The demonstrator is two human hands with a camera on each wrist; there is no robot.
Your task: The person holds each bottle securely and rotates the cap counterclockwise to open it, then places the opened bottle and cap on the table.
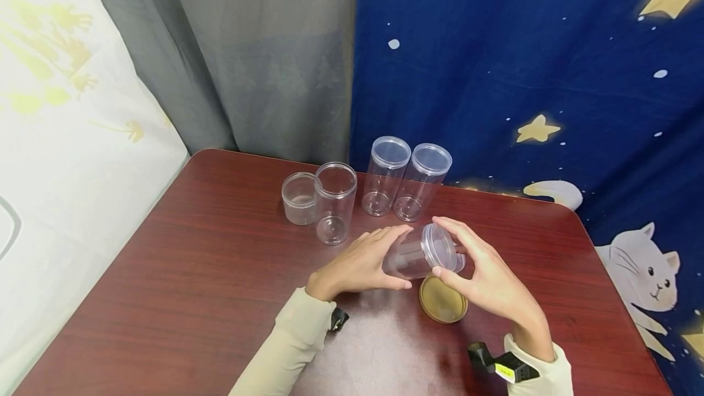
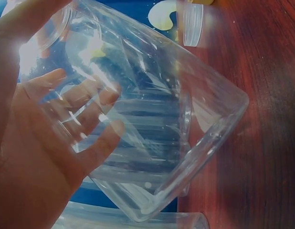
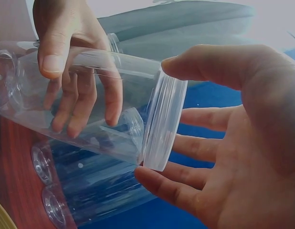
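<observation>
- Clear jar (image 1: 407, 258): held above the table (image 1: 231, 304) in front of the person, tipped on its side, lid end toward the right hand.
- Clear lid (image 1: 438, 246): on the jar's mouth. Can't tell if the thread is fully home.
- Left hand (image 1: 357, 264): grasping the jar body, thumb one side, fingers the other.
- Right hand (image 1: 486, 274): thumb and fingertips pinching the lid rim, palm clear of it.
- Step looks like working the lid. My take: brace the body with the left, light grip since the thin wall may flex; square lid to mouth, turn from the rim with even finger pressure. If it binds, back off and reseat; cross-threading is the main risk.
- Gold lid (image 1: 443, 299): flat on the table just below the jar in the head view; don't knock it.
- Behind: two lidded jars (image 1: 388, 167) side by side; tall lidless jar (image 1: 335, 203) and short jar (image 1: 299, 200) further left.
- Writing: none seen on jars or lids. Yellow tag (image 1: 505, 373) on the right wrist strap, print too small to read.
</observation>
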